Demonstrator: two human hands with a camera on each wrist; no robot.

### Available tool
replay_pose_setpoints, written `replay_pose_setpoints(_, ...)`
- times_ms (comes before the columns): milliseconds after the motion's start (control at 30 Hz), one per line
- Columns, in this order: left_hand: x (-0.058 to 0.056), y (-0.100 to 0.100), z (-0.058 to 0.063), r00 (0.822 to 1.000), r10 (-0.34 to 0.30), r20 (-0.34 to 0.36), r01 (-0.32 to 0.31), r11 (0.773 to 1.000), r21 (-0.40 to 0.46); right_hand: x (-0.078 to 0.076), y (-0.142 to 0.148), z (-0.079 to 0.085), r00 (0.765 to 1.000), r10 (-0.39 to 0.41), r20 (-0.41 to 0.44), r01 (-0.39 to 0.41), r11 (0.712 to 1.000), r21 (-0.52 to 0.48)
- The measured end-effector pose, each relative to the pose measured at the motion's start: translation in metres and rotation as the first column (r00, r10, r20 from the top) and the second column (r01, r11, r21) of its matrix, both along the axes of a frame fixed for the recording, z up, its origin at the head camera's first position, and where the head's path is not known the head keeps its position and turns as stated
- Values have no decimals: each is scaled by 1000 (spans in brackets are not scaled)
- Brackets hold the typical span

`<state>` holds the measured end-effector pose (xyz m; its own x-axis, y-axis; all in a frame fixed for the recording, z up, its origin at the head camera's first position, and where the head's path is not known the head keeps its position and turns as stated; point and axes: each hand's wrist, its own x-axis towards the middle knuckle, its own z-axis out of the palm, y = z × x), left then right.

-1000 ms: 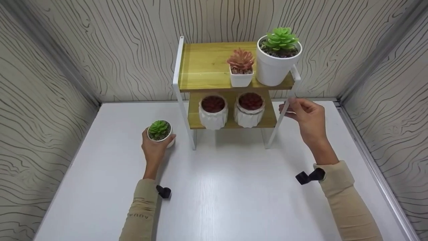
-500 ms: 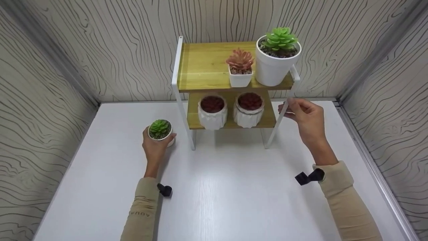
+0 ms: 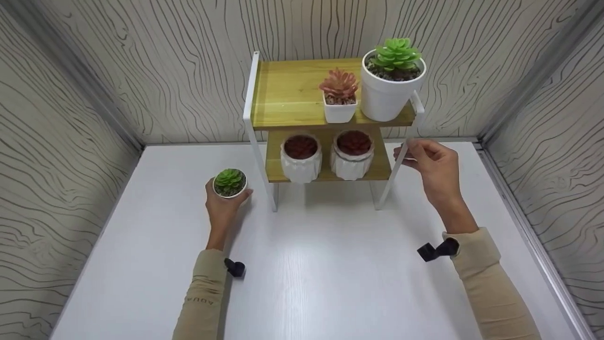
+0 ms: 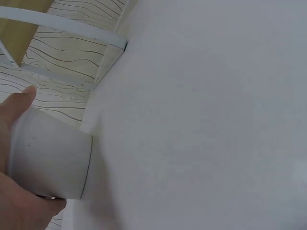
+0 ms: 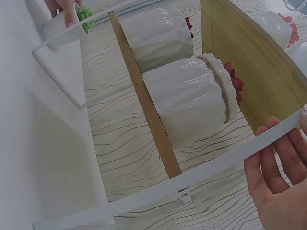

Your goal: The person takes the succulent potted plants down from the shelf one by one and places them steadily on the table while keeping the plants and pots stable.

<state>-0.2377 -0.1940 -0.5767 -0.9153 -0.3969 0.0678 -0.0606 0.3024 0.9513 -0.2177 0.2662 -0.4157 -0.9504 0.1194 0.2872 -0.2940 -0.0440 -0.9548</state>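
Note:
My left hand (image 3: 221, 208) grips a small white pot with a green succulent (image 3: 230, 182), left of the two-tier shelf. In the left wrist view the smooth, tapered white pot (image 4: 50, 153) has its base close to the table, thumb and fingers on opposite sides. At the shelf's right side, my right hand (image 3: 436, 167) holds the front white metal leg (image 3: 395, 171) between thumb and fingers. The right wrist view has the fingers (image 5: 271, 167) curled about that white bar. On the shelf's wooden top board (image 3: 288, 89) stand a reddish succulent in a square pot (image 3: 340, 112) and a larger potted green succulent (image 3: 386, 97).
Two white ribbed pots with dark red succulents, a left one (image 3: 301, 165) and a right one (image 3: 351, 163), sit on the lower board. One has twine round its neck. A white table (image 3: 302, 274) lies beneath, with wood-patterned walls (image 3: 188, 71) behind and at both sides.
My left hand and the green succulent pot have shifted slightly right, towards the shelf. My right hand keeps its place on the leg, and the shelf stays put.

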Motion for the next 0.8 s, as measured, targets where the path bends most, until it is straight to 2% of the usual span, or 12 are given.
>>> replay_pose_setpoints(533, 2, 5, 2, 1000, 8, 26, -10, 998, 60, 0, -1, 1, 1000, 2, 10, -2, 1000, -8)
replay_pose_setpoints(800, 4, 7, 5, 998, 50, 49, -52, 997, 48, 0, -1, -1, 1000, 7, 8, -7, 1000, -12)
